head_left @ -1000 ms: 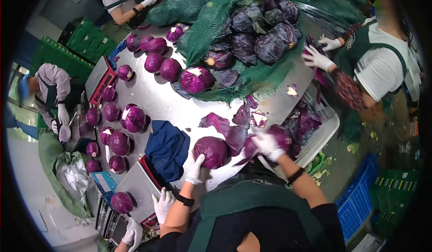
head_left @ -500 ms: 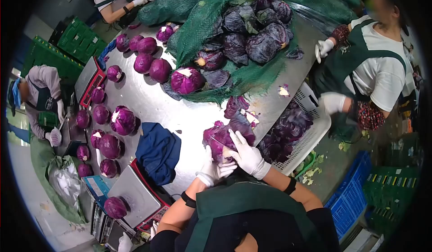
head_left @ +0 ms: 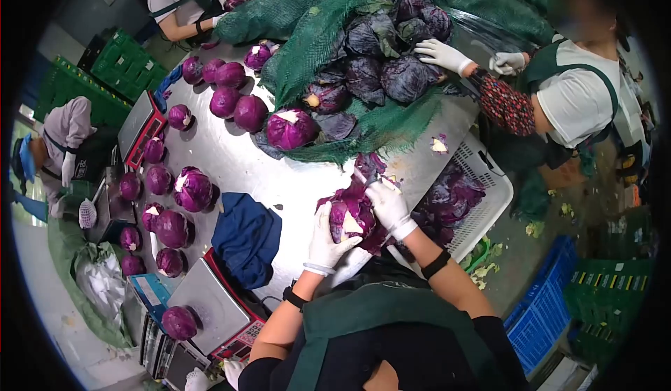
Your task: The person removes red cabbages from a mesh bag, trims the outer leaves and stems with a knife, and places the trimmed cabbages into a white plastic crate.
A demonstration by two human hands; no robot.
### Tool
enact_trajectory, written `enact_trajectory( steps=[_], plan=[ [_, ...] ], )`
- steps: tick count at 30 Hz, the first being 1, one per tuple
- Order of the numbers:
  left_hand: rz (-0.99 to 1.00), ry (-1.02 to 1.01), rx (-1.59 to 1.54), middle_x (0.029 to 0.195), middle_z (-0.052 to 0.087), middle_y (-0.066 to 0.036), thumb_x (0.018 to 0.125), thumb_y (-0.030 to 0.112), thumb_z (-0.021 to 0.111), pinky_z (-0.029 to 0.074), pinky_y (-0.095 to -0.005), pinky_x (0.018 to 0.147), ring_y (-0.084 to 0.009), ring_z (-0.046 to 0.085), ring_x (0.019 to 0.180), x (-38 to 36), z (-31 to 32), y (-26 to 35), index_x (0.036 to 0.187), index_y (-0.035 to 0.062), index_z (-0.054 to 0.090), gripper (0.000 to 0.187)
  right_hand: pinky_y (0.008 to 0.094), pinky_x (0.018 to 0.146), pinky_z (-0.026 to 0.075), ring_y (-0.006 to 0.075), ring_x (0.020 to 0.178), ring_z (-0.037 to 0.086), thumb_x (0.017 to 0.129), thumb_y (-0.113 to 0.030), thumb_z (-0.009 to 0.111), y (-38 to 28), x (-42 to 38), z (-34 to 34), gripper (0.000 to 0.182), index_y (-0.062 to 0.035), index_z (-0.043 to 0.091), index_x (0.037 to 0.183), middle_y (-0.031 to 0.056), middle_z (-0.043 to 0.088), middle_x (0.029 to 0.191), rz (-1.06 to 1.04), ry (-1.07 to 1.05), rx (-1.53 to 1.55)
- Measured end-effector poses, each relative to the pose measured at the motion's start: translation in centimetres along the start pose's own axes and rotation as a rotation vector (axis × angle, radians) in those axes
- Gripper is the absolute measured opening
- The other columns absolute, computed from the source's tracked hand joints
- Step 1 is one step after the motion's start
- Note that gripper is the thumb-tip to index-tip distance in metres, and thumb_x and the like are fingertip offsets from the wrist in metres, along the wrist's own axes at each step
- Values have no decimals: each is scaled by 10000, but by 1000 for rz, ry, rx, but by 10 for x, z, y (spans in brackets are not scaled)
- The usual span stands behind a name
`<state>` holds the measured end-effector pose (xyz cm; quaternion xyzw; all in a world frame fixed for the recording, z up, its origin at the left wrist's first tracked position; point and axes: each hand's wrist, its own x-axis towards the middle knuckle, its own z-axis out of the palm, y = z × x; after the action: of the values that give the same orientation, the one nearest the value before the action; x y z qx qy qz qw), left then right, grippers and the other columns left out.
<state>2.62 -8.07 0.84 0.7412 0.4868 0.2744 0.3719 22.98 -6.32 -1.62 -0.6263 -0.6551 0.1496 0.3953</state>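
Observation:
A red cabbage (head_left: 341, 216) with a pale cut base faces up at the near side of the metal table. My left hand (head_left: 328, 241), in a white glove, wraps round its left side. At its upper right, my right hand (head_left: 388, 206), gloved too, has its fingers closed on a thin object that looks like a knife. Loose purple leaves (head_left: 368, 164) and pale scraps lie just beyond it. Dark leaves fill a white crate (head_left: 489, 202) to the right.
A green net sack (head_left: 300, 62) of cabbages lies ahead. Trimmed cabbages (head_left: 192, 188), a blue cloth (head_left: 244, 237) and a scale (head_left: 210, 307) are at left. A co-worker (head_left: 573, 90) at right reaches onto the sack; others work at left and top left.
My right hand has moved up and right off the cabbage's middle, and the cut base now shows. The co-worker at right has reached a hand onto the sack's cabbages.

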Motion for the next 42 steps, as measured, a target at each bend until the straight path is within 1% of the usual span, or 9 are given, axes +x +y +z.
enact_trajectory(
  steps=[5, 10, 13, 16, 20, 23, 27, 31, 42],
  plan=[
    [159, -46, -134, 1404, 274, -232, 523, 268, 868, 273, -434, 1061, -368, 306, 1290, -30, -8, -20, 1366, 64, 252, 1064, 287, 384, 370, 120, 396, 433, 906, -310, 497, 32, -4, 0, 235, -83, 552, 928, 12, 465, 529, 817, -289, 551],
    [157, -105, 173, 1352, 326, -242, 575, 449, 798, 336, -449, 1011, -402, 347, 1244, -19, -23, 31, 1323, 70, 351, 951, 324, 587, 470, 215, 598, 582, 808, -284, 628, -32, -18, -6, 313, -52, 546, 1001, 108, 606, 726, 133, -266, 334],
    [64, -134, 268, 1303, 374, -224, 621, 411, 778, 387, -426, 966, -399, 421, 1171, -12, -18, 34, 1312, 69, 400, 859, 333, 629, 468, 255, 679, 594, 782, -267, 648, -34, -3, -17, 302, -46, 557, 966, 146, 600, 810, 356, -213, 414],
    [10, -155, 130, 1248, 416, -230, 654, 341, 774, 366, -397, 986, -354, 432, 1171, -1, -35, 21, 1305, 30, 404, 810, 243, 446, 420, 79, 490, 483, 753, -305, 710, -15, -1, -36, 362, -53, 553, 960, 0, 537, 709, 678, -466, 553],
    [-156, -232, -180, 1210, 444, -218, 639, 329, 791, 368, -388, 974, -330, 447, 1144, 7, -45, -8, 1225, -47, 413, 792, 207, 431, 412, 42, 531, 468, 710, -188, 769, -37, -31, -24, 428, -72, 535, 1049, -39, 498, 757, 686, -517, 761],
    [-324, -251, -173, 1214, 438, -226, 645, 358, 784, 368, -387, 975, -336, 446, 1144, 9, -46, 37, 1219, -57, 406, 803, 224, 456, 436, 58, 533, 483, 717, -209, 764, -43, -36, -16, 409, -62, 520, 1011, -11, 518, 749, 478, -515, 563],
    [16, -91, 197, 1207, 453, -243, 653, 400, 760, 365, -416, 983, -379, 435, 1154, -2, -28, 22, 1237, -49, 413, 814, 332, 550, 483, 180, 595, 587, 715, -343, 741, -44, -39, -22, 498, -24, 510, 1019, 89, 590, 742, 540, -576, 448],
    [91, -33, 485, 1200, 476, -262, 706, 420, 704, 362, -423, 978, -394, 465, 1104, -4, -10, 37, 1215, -64, 453, 745, 412, 574, 515, 328, 649, 632, 838, -281, 525, -50, -49, -24, 287, -51, 544, 1010, 167, 632, 726, 117, -363, -106],
    [158, -67, 265, 1173, 509, -246, 752, 296, 664, 384, -429, 957, -389, 476, 1107, 7, -21, 20, 1171, -46, 499, 565, 479, 681, 475, 398, 730, 601, 826, -291, 506, 43, -40, 17, 267, -49, 568, 923, 224, 617, 764, 413, -369, -96]
  ],
)
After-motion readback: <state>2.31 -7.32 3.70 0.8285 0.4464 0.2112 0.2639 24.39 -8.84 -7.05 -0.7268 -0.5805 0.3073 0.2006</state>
